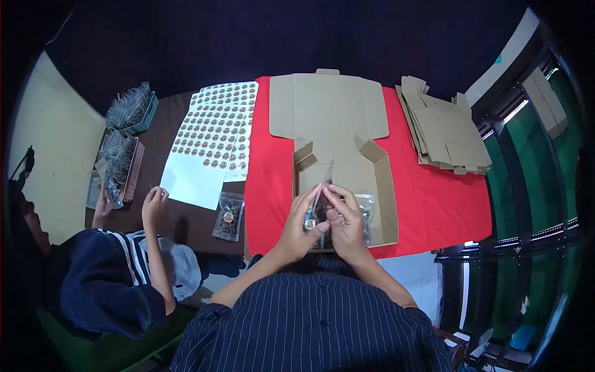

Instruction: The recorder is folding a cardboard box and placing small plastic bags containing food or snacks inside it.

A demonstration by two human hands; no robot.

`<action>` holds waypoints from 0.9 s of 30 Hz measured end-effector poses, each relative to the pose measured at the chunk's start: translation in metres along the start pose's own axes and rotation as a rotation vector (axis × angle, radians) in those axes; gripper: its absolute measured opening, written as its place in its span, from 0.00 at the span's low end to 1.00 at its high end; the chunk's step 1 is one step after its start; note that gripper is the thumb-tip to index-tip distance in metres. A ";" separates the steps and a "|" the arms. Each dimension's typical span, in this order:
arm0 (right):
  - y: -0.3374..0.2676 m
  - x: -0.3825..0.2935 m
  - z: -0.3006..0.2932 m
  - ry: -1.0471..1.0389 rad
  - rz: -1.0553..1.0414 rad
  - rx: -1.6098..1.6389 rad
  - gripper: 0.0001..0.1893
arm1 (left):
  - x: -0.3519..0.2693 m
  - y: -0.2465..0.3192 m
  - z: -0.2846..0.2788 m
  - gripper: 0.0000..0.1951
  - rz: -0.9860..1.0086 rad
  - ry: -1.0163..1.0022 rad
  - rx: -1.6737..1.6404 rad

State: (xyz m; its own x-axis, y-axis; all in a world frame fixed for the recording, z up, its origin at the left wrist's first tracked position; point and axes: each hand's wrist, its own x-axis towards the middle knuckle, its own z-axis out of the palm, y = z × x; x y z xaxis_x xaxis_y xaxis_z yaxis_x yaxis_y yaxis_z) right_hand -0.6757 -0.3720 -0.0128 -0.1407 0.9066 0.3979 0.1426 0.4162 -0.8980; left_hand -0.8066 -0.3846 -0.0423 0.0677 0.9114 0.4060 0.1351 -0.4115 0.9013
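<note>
Both my left hand (300, 225) and my right hand (345, 223) hold one clear plastic pouch (328, 179) with dark contents, seen nearly edge-on above the near part of an open cardboard box (390, 204). The box's lid (330, 102) lies folded back, away from me. Inside the box, at its near side, are clear pouches (368, 204), partly hidden by my hands; a round sticker shows beside my left fingers. Left of the box, another filled pouch (228, 218) with a round sticker lies on the brown cloth.
Sheets of round stickers (214, 125) lie left of the red cloth (437, 204). Flattened cardboard boxes (446, 130) are stacked at right. At far left, baskets (148, 114) hold pouches, and a co-worker (111, 279) holds a pouch (113, 190) in one hand, the other hand near the sheets.
</note>
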 end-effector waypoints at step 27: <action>0.031 -0.005 -0.022 -0.180 0.525 0.644 0.12 | 0.003 -0.019 -0.026 0.12 -0.226 -0.118 -0.347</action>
State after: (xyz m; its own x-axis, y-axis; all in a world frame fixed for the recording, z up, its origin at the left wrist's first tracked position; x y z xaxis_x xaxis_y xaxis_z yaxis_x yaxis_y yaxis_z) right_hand -0.6491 -0.3623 -0.0383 -0.3735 0.9235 -0.0877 -0.3453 -0.2261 -0.9109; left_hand -0.8345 -0.3735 -0.0540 0.1901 0.9632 0.1902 -0.1796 -0.1564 0.9712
